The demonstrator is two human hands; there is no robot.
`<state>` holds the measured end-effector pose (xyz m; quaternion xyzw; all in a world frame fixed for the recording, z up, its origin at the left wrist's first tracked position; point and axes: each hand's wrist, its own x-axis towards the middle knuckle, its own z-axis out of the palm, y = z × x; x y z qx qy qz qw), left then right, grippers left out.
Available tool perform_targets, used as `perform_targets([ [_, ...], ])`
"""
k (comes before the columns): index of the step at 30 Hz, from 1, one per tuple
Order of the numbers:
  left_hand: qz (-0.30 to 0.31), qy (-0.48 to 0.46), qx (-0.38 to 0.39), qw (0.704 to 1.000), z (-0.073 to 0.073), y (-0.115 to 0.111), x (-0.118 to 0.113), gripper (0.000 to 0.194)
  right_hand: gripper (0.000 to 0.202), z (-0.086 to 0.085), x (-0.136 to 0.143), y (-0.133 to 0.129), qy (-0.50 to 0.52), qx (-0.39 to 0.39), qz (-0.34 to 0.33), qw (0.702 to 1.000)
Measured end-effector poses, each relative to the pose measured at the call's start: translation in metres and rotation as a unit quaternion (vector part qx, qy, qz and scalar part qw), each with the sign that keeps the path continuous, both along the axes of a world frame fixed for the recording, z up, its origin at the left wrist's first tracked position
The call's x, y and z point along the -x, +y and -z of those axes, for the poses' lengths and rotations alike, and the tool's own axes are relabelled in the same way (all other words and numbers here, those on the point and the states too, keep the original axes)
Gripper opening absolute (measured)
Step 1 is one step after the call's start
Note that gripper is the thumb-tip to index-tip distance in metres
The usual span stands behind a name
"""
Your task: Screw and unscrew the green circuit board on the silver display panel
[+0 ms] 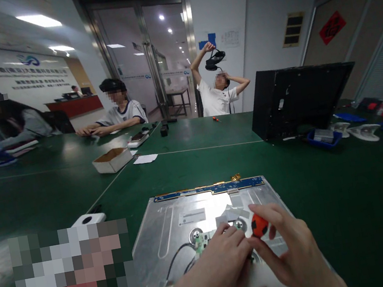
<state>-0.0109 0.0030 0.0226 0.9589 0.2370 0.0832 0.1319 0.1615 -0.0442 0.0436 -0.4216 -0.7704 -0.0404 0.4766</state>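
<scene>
A silvery metal panel (pixel 167 217) lies on the green table, with a blue circuit strip (pixel 214 189) along its far edge. Near its middle sits a small green circuit board (pixel 202 241) with black cables running from it. My left hand (pixel 229 253) rests over this board with bent fingers; what it may grip underneath is hidden. My right hand (pixel 286 240) holds a red and black screwdriver handle (pixel 259 225) between thumb and fingers, just right of my left hand. The screwdriver's tip is hidden behind my left hand.
A large black monitor-like case (pixel 302 96) stands at the right, beside a blue tray (pixel 324 139). An open cardboard box (pixel 113 161) and a white paper (pixel 146 159) lie ahead on the left. Several people sit around the table; one person (pixel 216 94) lifts a headset.
</scene>
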Motion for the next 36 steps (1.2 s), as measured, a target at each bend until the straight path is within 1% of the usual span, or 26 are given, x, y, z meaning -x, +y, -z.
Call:
perform_targets([
  [2,0.006,0.006,0.000,1.000,0.000,0.000,0.000,0.023,0.043,0.000,0.000,-0.001,0.001,0.016,-0.008,1.000],
  [4,0.008,0.009,0.000,1.000,0.001,0.001,0.000,0.026,0.045,-0.001,0.000,-0.002,0.003,0.014,-0.012,1.000],
  [6,0.006,0.006,-0.002,1.000,0.002,0.001,0.000,0.029,0.042,-0.001,0.001,-0.002,0.007,-0.003,-0.009,1.000],
  [9,0.001,0.002,-0.002,1.000,0.002,0.000,0.000,0.027,0.034,0.000,0.002,-0.001,0.009,-0.039,0.009,0.999],
  [11,0.002,-0.002,0.001,1.000,0.002,0.000,-0.001,0.027,0.031,0.001,0.002,0.000,-0.002,-0.050,0.016,0.999],
  [14,0.004,-0.010,-0.003,1.000,0.000,-0.001,-0.001,0.026,0.036,0.000,0.001,0.000,-0.022,-0.036,0.011,0.999],
  [18,0.006,-0.001,-0.009,1.000,0.000,-0.001,-0.001,0.017,0.046,-0.002,-0.001,-0.003,-0.037,0.004,-0.002,0.999],
  [21,0.004,0.001,-0.005,1.000,0.000,-0.001,-0.001,0.018,0.046,-0.002,-0.001,-0.003,-0.024,0.003,-0.009,1.000],
  [26,0.004,-0.004,-0.006,1.000,0.003,0.000,0.000,0.028,0.034,0.002,0.000,0.001,-0.014,-0.057,0.025,0.998],
  [28,0.002,-0.003,-0.009,1.000,0.004,0.000,-0.001,0.030,0.034,0.002,0.000,0.002,-0.022,-0.072,0.032,0.997],
  [33,0.004,0.004,-0.023,1.000,0.010,0.001,-0.001,0.028,0.042,-0.001,0.001,0.001,-0.044,-0.042,0.005,0.998],
  [36,0.006,0.001,-0.026,1.000,0.013,0.002,-0.001,0.027,0.042,0.000,0.001,0.001,-0.046,-0.043,0.003,0.998],
])
